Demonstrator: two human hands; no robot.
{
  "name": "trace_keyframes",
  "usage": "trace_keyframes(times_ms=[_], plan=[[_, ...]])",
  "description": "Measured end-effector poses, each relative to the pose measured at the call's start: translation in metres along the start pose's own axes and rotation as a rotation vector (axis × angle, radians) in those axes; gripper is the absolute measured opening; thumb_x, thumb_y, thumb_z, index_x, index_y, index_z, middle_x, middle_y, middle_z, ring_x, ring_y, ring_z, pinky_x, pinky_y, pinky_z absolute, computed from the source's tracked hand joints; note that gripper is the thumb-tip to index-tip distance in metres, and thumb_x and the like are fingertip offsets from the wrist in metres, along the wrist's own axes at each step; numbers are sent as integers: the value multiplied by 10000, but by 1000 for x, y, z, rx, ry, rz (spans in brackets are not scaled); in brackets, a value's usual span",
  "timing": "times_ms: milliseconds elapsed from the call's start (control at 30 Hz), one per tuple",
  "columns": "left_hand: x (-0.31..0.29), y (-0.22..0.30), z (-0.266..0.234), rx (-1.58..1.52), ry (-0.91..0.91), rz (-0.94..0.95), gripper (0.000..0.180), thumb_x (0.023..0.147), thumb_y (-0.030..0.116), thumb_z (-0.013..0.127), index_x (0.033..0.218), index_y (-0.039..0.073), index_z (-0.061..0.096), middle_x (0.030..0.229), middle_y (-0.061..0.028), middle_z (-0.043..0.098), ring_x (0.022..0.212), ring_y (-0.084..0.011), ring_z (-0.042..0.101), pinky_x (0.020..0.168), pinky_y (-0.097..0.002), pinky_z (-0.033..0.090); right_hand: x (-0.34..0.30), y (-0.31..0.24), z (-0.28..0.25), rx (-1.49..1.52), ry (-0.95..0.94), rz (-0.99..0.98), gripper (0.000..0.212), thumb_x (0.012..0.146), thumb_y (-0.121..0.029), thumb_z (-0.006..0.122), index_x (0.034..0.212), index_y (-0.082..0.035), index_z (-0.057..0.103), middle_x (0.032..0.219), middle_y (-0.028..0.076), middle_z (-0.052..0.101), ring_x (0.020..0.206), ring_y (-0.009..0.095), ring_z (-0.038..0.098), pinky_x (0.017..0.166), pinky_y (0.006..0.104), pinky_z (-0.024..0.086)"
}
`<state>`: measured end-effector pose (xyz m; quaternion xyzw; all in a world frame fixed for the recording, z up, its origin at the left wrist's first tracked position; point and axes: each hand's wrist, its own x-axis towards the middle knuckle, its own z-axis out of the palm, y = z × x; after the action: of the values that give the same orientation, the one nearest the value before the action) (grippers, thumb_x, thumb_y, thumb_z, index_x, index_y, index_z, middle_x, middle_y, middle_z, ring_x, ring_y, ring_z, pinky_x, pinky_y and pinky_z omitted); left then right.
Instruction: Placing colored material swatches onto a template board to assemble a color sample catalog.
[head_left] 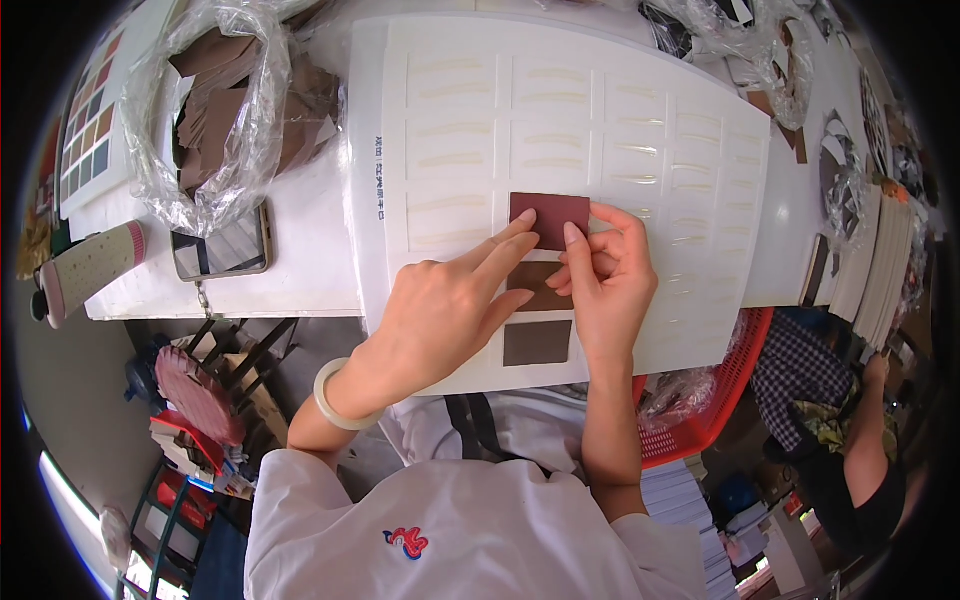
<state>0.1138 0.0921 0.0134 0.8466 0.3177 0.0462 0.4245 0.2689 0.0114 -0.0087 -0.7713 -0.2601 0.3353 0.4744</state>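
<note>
A maroon swatch [548,210] lies over one of the rectangular cells in a white board [400,300]. My left hand [450,300] reaches across with fingers extended, a fingertip pressing the swatch's left part. At its right edge, my right hand [612,280] pinches the swatch, thumb on its face. Below it are a brown swatch [535,295], partly covered by my fingers, and a dark grey-brown swatch [538,343] lying flat in its cell. Other cells carry pale yellowish streaks [450,160].
Clear plastic bags of brown pieces [215,120] stand at far left, beside a phone [225,245] and a colour card [95,130]. A red basket [735,380] sits below the board's right edge. Another person's arm [868,450] is at right, near stacked sheets [870,260].
</note>
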Motion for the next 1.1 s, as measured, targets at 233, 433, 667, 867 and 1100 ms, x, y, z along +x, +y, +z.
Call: trace_keyframes(times_ms=[233, 433, 667, 867, 1100], plan=[[1, 2, 0, 31, 6, 8, 452, 856, 175, 707, 1269, 45, 577, 1367, -50, 582, 778, -300, 695, 588, -350, 543, 1, -4, -3, -87, 28, -31, 287, 928, -18, 624, 1196, -1, 522, 672, 51, 597, 504, 97, 588, 446, 236, 463], [1, -1, 1, 21, 11, 11, 460, 858, 191, 714, 1271, 43, 577, 1353, -59, 592, 832, -299, 703, 601, -349, 551, 0, -3, -2, -117, 6, 8, 281, 926, -20, 627, 1188, -4, 526, 675, 50, 603, 502, 102, 590, 445, 244, 466], [3, 2, 0, 24, 21, 13, 454, 856, 182, 717, 1264, 39, 577, 1333, -75, 605, 835, -304, 703, 608, -351, 554, 3, -2, -2, -131, -1, -3, 263, 918, -22, 640, 1157, -5, 531, 662, 56, 607, 484, 116, 591, 437, 257, 451], [11, 10, 3, 16, 125, 137, 398, 860, 187, 715, 1195, 13, 587, 1309, -96, 620, 557, -281, 636, 484, -341, 499, 7, -3, -16, -274, 63, -138, 261, 882, -59, 698, 1098, -19, 558, 607, 58, 575, 485, 148, 550, 483, 283, 433], [28, 29, -15, 76, 174, 101, 309, 858, 160, 723, 1124, 26, 644, 1122, -116, 704, 649, -259, 689, 539, -328, 526, 88, -18, -117, -389, 382, -386, 77, 883, -105, 693, 917, -38, 676, 673, 75, 637, 518, 166, 566, 510, 297, 442]])
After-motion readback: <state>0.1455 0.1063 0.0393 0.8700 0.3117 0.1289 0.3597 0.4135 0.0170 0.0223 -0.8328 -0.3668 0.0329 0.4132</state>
